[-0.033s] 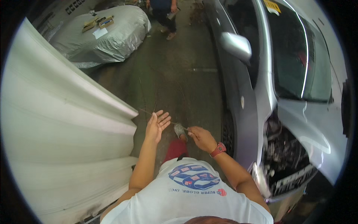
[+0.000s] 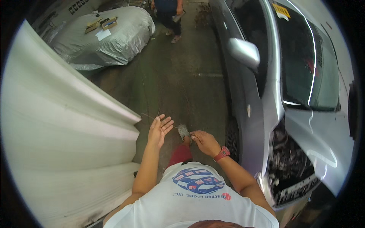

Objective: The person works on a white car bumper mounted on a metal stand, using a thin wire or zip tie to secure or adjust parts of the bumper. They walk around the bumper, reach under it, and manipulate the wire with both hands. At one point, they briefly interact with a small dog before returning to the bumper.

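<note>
Fingers (image 2: 195,134) of right hand (image 2: 205,142) pinch thin stick (image 2: 148,115); left hand (image 2: 160,130) spread.

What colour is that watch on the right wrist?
The watch is red, with a darker face. It shows best in the head view.

dim light is falling on the dark grey floor (image 2: 186,91), white glare is streaking the dark curved glass windshield (image 2: 294,64), fisheye distortion is bending edges near black corners
</note>
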`<state>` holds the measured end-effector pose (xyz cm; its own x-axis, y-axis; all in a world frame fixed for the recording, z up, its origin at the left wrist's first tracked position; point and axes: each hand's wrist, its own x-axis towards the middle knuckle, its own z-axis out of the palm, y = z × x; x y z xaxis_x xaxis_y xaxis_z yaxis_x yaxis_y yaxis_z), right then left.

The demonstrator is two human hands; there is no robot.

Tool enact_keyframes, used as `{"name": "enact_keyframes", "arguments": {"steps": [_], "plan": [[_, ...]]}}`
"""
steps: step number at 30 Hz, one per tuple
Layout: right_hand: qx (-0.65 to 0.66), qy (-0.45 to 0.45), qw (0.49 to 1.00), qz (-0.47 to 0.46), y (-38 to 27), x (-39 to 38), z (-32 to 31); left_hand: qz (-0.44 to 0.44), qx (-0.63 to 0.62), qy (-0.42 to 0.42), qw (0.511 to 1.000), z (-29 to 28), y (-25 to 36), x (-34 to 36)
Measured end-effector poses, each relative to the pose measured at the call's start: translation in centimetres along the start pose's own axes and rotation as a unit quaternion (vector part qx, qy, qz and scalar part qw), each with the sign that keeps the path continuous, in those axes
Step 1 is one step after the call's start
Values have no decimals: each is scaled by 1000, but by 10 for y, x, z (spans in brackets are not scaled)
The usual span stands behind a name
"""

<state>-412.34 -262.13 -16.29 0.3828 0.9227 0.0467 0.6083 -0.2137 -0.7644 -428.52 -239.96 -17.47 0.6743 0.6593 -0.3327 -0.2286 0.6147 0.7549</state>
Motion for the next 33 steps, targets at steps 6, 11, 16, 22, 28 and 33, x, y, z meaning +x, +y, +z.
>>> {"name": "enact_keyframes", "arguments": {"steps": [6, 11, 16, 22, 28, 33], "plan": [[84, 3, 994, 66, 45, 217, -40, 31, 16, 60, 998, 4, 63, 195], [252, 50, 959, 124, 95, 363, -71, 32, 21, 48, 998, 70, 130, 349], [394, 114, 892, 188, 166, 507, -98, 62, 173, 29, 982, 138, 160, 496], [362, 164, 893, 212, 286, 693, -147, 59, 216, 4, 975, 191, 168, 694], [405, 26, 895, 186, 316, 907, -262, 124, 225, -1, 967, 262, 267, 856], [585, -19, 801, 129, 338, 1060, -328, 191, 225, -25, 955, 315, 363, 1013]]}}
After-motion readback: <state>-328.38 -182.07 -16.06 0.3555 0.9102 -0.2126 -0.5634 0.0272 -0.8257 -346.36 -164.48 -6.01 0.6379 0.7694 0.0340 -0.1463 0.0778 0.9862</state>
